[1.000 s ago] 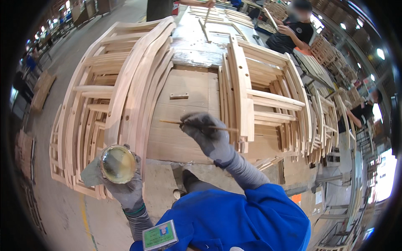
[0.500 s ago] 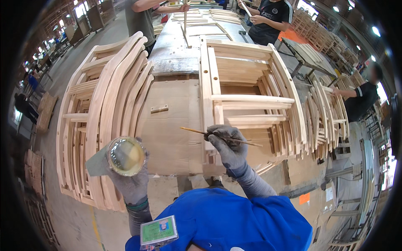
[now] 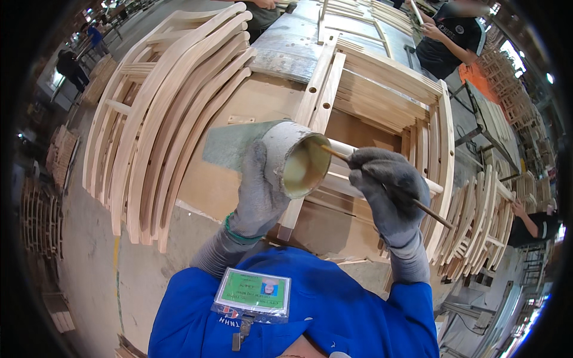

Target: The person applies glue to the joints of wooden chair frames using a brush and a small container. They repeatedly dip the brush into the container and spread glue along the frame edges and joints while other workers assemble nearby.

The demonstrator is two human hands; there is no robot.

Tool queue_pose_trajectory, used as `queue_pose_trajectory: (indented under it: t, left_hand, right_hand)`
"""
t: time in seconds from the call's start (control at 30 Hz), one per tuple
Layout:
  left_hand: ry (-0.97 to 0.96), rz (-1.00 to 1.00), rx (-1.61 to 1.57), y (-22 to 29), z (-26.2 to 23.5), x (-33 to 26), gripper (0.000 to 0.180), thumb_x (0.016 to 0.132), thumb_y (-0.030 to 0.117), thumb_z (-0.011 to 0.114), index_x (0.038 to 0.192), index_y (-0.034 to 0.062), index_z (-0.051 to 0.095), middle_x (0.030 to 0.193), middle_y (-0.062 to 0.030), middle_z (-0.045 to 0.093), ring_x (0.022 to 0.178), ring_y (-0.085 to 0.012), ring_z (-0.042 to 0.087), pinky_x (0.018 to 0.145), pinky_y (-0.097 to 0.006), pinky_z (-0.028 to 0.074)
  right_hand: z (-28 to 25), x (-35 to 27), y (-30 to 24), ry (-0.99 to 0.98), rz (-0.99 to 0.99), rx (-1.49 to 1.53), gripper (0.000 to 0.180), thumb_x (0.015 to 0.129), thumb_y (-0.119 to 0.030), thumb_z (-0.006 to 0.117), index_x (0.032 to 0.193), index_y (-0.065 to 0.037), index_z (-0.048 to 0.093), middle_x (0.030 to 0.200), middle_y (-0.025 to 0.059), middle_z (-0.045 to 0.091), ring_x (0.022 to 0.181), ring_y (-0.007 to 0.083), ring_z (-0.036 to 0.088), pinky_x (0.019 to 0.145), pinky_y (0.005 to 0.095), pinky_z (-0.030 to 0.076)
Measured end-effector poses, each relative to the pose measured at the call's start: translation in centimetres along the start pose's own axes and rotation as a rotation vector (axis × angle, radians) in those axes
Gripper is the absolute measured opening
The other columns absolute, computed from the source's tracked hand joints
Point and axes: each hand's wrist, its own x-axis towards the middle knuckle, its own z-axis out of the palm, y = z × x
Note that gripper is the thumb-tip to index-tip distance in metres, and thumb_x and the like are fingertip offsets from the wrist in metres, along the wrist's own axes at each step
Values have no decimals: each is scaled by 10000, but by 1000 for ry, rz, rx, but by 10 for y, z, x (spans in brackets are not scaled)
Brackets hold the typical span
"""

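Among stacked wooden frames, the left hand clasps a tilted cup mid-frame, best kept steady against spilling, while the right hand grips a thin stick, tip at the mouth.

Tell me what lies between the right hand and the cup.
In the head view, one end of a thin stick spans the gap from the right hand to the mouth of the cup; pale wooden rails show behind it.

A cup at centre, a stick at its mouth; one frame stack upper left, another stack right of centre, a table at top.
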Motion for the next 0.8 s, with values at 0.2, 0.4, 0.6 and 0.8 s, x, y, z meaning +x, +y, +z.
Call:
queue_pose_trajectory:
  t: [0.2, 0.4, 0.6, 0.8]
  left_hand:
    - [-222, 126, -251, 2, -11, 17, 616, 923, 539, 321, 1334, 82, 356, 1283, -97, 465, 1198, -243, 446, 1011, -404, 381]
    - [18, 477, 139, 12, -23, 40, 545, 935, 494, 337, 1312, 104, 386, 1261, -65, 478, 1174, -217, 461, 1009, -380, 375]
    - [18, 321, -119, 32, -38, 46, 512, 953, 470, 315, 1312, 113, 388, 1282, -58, 457, 1183, -196, 450, 1019, -368, 372]
    - [98, 140, -283, 40, -54, 52, 518, 951, 458, 340, 1307, 84, 381, 1265, -77, 477, 1165, -213, 480, 994, -372, 404]
  right_hand:
    - [26, -9, 17, 130, 215, 220, 224, 777, 85, 640, 964, 8, 545, 935, 156, 649, 838, 185, 637, 680, 263, 524]
    - [45, -30, 15, -15, -16, 88, 282, 765, 36, 673, 1007, -28, 544, 976, 208, 634, 940, 310, 639, 747, 385, 537]
    - [70, -14, 24, 276, 252, 477, 192, 810, 75, 587, 930, -36, 486, 961, 235, 618, 935, 350, 624, 791, 480, 543]
    - [95, -14, 33, 328, 344, 572, 216, 803, 16, 626, 942, -49, 475, 951, 240, 602, 923, 336, 621, 761, 477, 553]
